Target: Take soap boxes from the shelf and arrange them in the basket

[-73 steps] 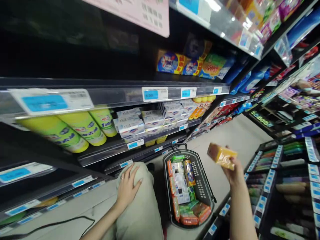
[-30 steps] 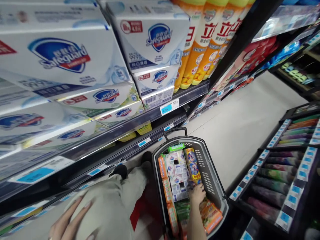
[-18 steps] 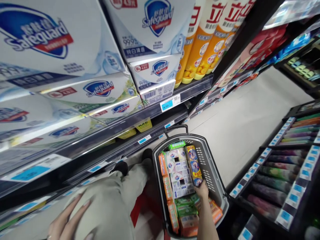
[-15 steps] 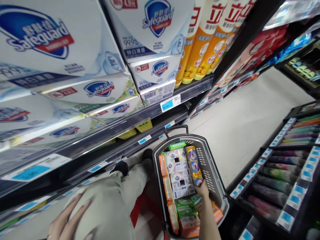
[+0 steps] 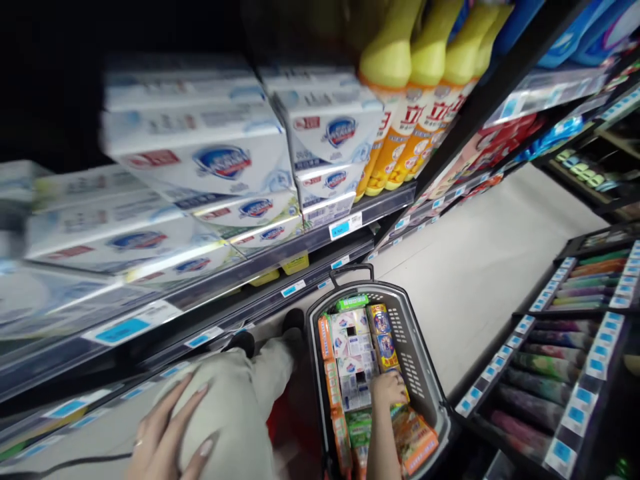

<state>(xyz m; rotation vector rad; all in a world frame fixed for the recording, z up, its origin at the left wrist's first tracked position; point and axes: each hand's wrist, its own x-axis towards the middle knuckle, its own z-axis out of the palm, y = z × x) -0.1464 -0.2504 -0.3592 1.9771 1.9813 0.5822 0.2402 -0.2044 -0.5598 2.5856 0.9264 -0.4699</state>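
In the head view, our right hand curls over the row of yellow boxes in the basket; we cannot tell whether its fingers pinch one. An uneven push might skew the row. Our left hand lies, fingers spread, on the knee.

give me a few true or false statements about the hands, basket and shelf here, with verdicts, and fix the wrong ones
1. The left hand rests on a light trouser leg. True.
2. The right hand is outside the basket. False: it is inside, by the yellow-and-blue packs.
3. Orange packs line the basket's side nearest the leg. True.
4. The orange bottles lie in the basket. False: they stand on the shelf.
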